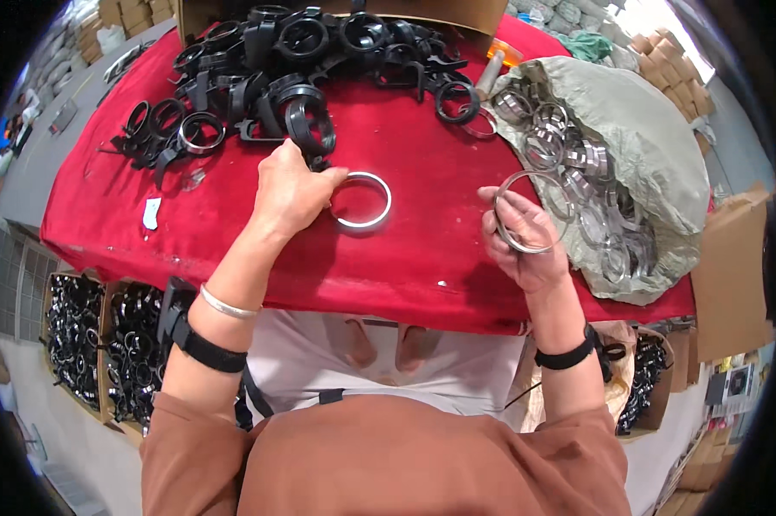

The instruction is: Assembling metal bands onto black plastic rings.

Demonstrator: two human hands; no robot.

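L hand [291, 196] hides its lower fingers; grip on blk ring pt. [310, 127] unclear. Top carton [469, 13] cut off by upper edge. Blk bits [75, 331], lower L, too small to ID.

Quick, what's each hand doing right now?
Left hand: fingers at a black ring part; whether it's gripped can't be told.
Right hand: closed on a thin metal ring.

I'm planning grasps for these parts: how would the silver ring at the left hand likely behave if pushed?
The silver ring by the left hand is a thin, open hoop, so probably light. Its shiny, metallic look suggests stiffness and perhaps slipperiness. Being round, it might roll if stood on edge.
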